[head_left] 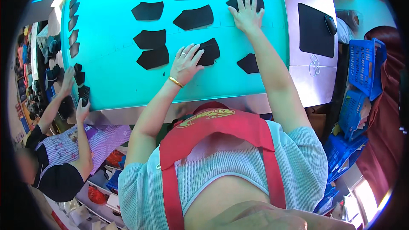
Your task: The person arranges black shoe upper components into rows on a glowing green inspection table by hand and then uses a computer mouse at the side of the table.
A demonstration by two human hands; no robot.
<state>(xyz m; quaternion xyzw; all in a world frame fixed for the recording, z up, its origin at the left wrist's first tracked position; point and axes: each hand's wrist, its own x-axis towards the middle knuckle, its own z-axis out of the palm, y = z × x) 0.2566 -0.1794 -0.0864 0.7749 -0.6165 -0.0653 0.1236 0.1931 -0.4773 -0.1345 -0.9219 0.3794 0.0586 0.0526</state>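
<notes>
My left hand (186,63) lies with fingers stretched over a black pointed cut piece (211,52) on the turquoise work surface (204,87). Its fingertips cover the piece's left part. Farther off to the right, my right hand (247,15) is spread flat on another black cut piece (258,2), whose ends show on both sides of the fingers. Nearer to me, my right forearm partly hides a third piece (248,64). Several similar pieces, such as a black cut piece (194,17), lie flat in loose columns. Neither hand is closed around anything.
At the left edge, a co-worker's hands (83,111) handle dark pieces beside a column of small ones. On the metal ledge to the right are a black mouse pad (316,30), a mouse (330,24) and a white looped cord (314,66). Blue baskets (361,66) stand beyond it.
</notes>
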